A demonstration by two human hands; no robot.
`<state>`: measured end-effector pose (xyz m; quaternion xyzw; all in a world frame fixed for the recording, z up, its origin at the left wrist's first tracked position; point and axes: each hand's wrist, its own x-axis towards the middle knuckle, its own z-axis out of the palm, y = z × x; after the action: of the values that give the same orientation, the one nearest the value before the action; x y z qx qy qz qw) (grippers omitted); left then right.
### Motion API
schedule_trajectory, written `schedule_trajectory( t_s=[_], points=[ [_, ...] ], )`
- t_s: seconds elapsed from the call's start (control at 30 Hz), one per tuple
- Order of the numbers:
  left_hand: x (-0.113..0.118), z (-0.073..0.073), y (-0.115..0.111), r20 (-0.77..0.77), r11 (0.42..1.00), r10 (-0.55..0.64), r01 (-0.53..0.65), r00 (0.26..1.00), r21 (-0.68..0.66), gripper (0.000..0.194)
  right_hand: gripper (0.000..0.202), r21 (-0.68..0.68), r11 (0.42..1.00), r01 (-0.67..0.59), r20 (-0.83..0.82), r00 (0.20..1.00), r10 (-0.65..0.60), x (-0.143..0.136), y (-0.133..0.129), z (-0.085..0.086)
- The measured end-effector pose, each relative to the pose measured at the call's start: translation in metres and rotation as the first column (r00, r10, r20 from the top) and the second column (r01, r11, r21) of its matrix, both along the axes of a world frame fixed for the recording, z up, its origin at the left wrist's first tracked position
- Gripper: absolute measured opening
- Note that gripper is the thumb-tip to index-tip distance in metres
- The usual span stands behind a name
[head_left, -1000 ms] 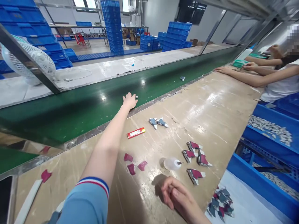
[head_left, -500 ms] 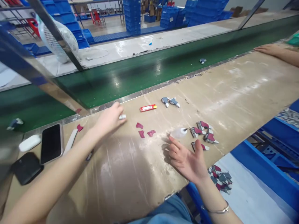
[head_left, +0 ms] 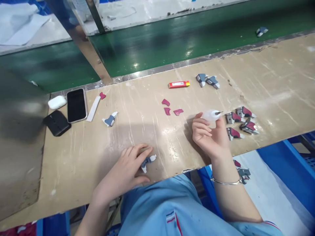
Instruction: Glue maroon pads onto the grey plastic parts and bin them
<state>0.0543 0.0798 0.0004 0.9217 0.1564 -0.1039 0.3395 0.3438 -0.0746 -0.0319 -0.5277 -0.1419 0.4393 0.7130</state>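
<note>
My left hand [head_left: 130, 163] is low over the table near its front edge, with thumb and fingers around a blue-grey and white plastic part [head_left: 147, 160]. The fingers partly hide that part. My right hand [head_left: 209, 139] holds a small translucent needle-tip bottle [head_left: 210, 115] between thumb and fingers, its dark tip pointing right. Just right of the bottle lie several grey parts with dark red panels [head_left: 233, 118]. Left of it are three loose dark red pieces [head_left: 167, 111]. Another blue-grey and white part [head_left: 110, 119] lies farther left.
A red and yellow box [head_left: 179, 84] and two blue-grey parts [head_left: 207, 80] lie toward the back. A phone [head_left: 76, 105], white case [head_left: 57, 102], black case [head_left: 57, 123] and white strip [head_left: 93, 108] sit left. A metal post [head_left: 91, 54] stands by the green belt [head_left: 152, 49].
My left hand has come from the belt-side edge to the table's front, carrying the part. My right hand has closed on the bottle. The view has tilted down and turned left.
</note>
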Motion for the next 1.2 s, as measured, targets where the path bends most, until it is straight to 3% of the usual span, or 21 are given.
schedule_trajectory(
  t_s=[0.1,0.17,0.27,0.33,0.4,0.47,0.6,0.73,1.0,1.2],
  points=[
    [0.006,0.004,0.004,-0.006,0.999,-0.002,0.001,1.0,-0.034,0.057,0.052,-0.164,0.986,-0.009,0.069,0.997,0.02,-0.027,0.003,0.013],
    [0.01,0.006,0.003,0.009,0.997,0.034,-0.033,0.999,-0.073,0.046,0.049,-0.17,0.985,-0.017,0.05,0.998,0.026,-0.045,0.007,0.018],
    [0.013,0.002,-0.005,0.088,0.967,0.211,-0.195,0.974,-0.162,0.041,0.048,-0.145,0.989,-0.003,0.056,0.998,0.012,-0.07,0.011,0.019],
    [0.013,-0.004,-0.015,0.131,0.891,0.428,-0.393,0.894,-0.228,0.048,0.052,-0.141,0.99,0.006,0.128,0.992,0.012,-0.084,0.012,0.018],
    [0.013,-0.011,-0.025,0.124,0.777,0.613,-0.567,0.78,-0.272,0.057,0.059,-0.135,0.99,0.04,0.23,0.973,-0.008,-0.097,0.012,0.013],
    [0.015,-0.016,-0.033,0.102,0.698,0.704,-0.659,0.702,-0.281,0.063,0.066,-0.125,0.984,0.126,0.364,0.928,-0.073,-0.106,0.011,0.007],
    [0.021,-0.02,-0.036,0.123,0.659,0.745,-0.694,0.656,-0.29,0.068,0.063,-0.042,0.961,0.273,0.685,0.708,-0.171,-0.114,0.006,-0.011],
    [0.024,-0.017,-0.034,0.124,0.655,0.747,-0.691,0.653,-0.307,0.071,0.051,0.164,0.952,0.259,0.804,0.523,-0.281,-0.112,0.006,-0.023],
    [0.025,-0.017,-0.034,0.16,0.659,0.746,-0.681,0.646,-0.32,0.071,0.038,0.247,0.948,0.199,0.851,0.425,-0.31,-0.109,0.009,-0.025],
    [0.025,-0.017,-0.036,0.17,0.654,0.751,-0.681,0.638,-0.33,0.069,0.039,0.221,0.95,0.221,0.882,0.371,-0.291,-0.106,0.003,-0.028]
  ],
)
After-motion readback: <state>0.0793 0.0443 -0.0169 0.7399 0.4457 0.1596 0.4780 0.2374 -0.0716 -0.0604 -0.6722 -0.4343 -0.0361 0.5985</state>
